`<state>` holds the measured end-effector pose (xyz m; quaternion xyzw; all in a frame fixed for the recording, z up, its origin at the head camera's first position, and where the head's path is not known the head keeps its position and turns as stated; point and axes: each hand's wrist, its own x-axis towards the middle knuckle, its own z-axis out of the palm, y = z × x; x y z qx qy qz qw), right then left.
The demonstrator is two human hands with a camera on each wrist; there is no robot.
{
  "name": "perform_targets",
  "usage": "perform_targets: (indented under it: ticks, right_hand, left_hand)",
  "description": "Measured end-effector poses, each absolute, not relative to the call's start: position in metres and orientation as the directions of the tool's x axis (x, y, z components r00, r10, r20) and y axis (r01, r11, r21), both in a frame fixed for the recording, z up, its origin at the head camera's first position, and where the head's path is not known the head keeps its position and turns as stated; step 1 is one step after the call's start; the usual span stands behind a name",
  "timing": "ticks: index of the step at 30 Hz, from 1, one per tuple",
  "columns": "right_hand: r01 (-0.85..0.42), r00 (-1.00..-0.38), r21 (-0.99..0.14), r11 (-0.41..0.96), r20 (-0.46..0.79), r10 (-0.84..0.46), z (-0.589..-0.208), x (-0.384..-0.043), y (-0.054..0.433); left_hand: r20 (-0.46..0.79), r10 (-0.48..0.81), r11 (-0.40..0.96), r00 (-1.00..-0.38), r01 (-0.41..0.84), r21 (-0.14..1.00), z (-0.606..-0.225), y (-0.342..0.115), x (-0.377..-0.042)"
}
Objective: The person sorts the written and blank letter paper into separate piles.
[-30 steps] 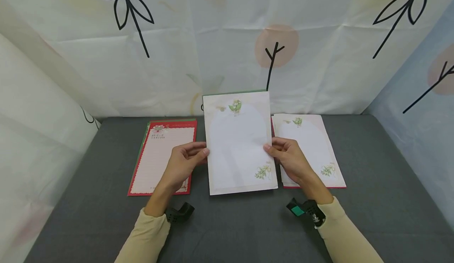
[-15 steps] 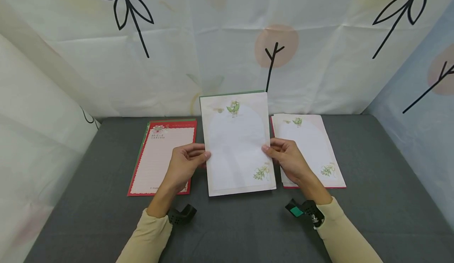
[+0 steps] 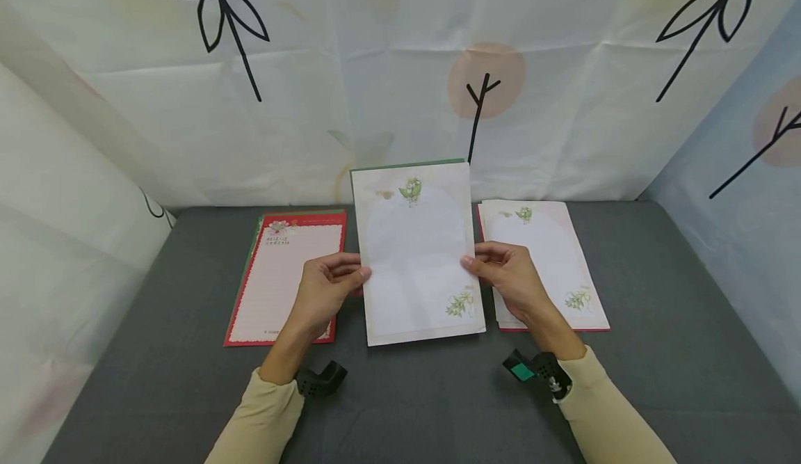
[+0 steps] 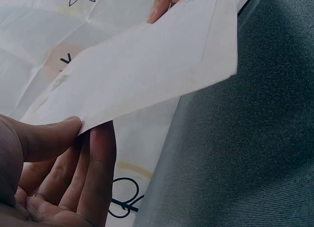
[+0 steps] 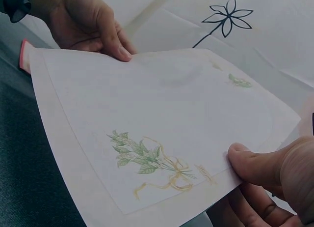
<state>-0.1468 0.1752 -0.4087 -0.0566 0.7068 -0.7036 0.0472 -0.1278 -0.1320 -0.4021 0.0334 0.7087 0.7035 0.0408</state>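
Between both hands a sheet of white stationery paper (image 3: 416,255) is held up off the table, tilted toward the head camera. Green floral prints mark its top and lower right, and a green edge shows behind its top. My left hand (image 3: 325,291) pinches its left edge, thumb in front and fingers behind. At the right edge my right hand (image 3: 514,280) pinches it the same way. The right wrist view shows the paper's printed bouquet (image 5: 147,158) near the right thumb (image 5: 250,163). In the left wrist view the left thumb (image 4: 51,138) presses on the paper's edge.
Left of the hands lies red-bordered lined paper (image 3: 284,290) with a green sheet beneath. To the right lies a stack of white floral paper (image 3: 538,248) with a red edge under it. A dark grey cloth (image 3: 413,408) covers the table, backed by a printed white curtain (image 3: 388,88).
The held paper has shifted slightly left and its left edge tilts a little. My left hand has moved slightly down and to the right; the stacks on the table have not moved.
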Motion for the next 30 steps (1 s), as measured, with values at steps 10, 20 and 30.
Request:
perform_targets:
  ticks: [10,20,30]
  right_hand:
    - [0.0,-0.99,-1.0,0.022,-0.003,-0.138,-0.405,-0.147,0.178]
    - [0.018,-0.99,-0.996,0.086,-0.03,-0.141,-0.4,-0.15,0.19]
    - [0.017,-0.999,-0.989,0.144,-0.022,-0.031,-0.392,-0.156,0.223]
  left_hand:
    - [-0.022,0.086,0.001,-0.996,-0.022,1.0,-0.402,-0.134,-0.128]
    - [-0.022,0.068,0.031,-0.997,-0.02,0.999,-0.402,-0.135,-0.128]
    - [-0.007,0.059,0.03,-0.998,-0.005,1.0,-0.4,-0.14,-0.129]
